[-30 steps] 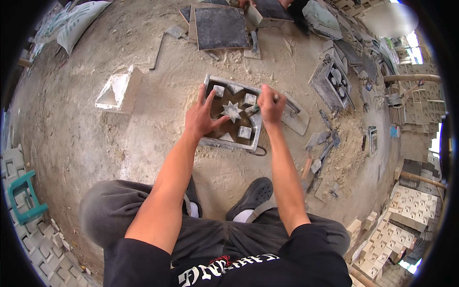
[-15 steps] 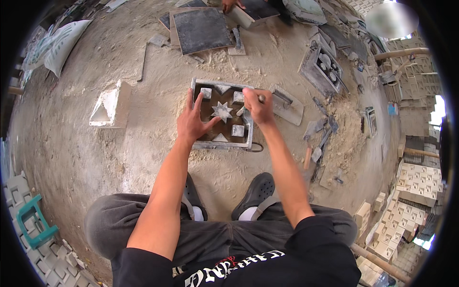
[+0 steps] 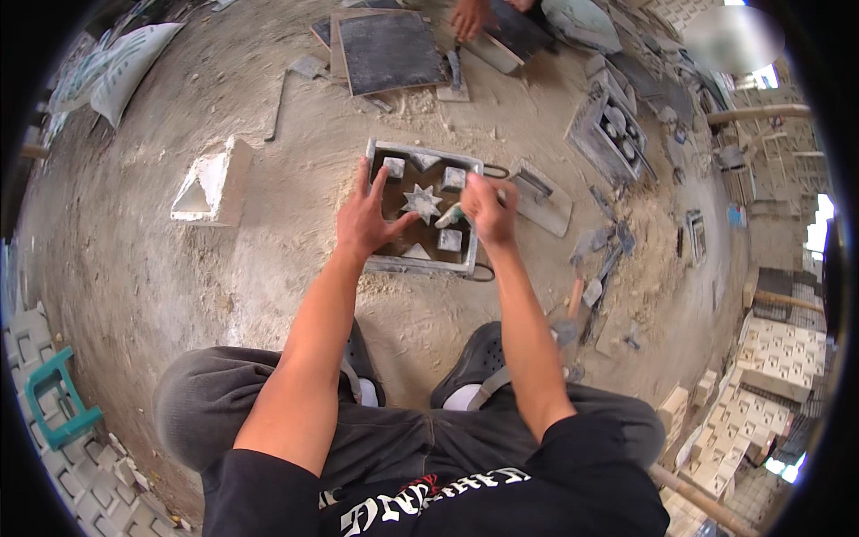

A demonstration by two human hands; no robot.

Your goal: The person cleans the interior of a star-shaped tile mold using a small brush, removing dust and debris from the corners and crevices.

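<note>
A rectangular grey metal mould lies on the ground before me, with wire loop handles on its right side. Inside it stand a star-shaped block, several square blocks and triangular pieces along the walls. My left hand is open over the mould's left side, fingers spread and thumb reaching toward the star. Over the right wall, my right hand is closed round a small brush. Its pale tip points down into the mould between the star and the right-hand blocks; most of its handle is hidden in my fist.
A flat trowel lies right of the mould. Farther right are another mould and scattered tools. A white hollow block stands left. Dark square boards lie ahead, near another person's hand.
My right hand has shifted slightly, and the brush tip now shows farther inside the mould. The other person's hand has come farther into view. The whole view has shifted a little.
</note>
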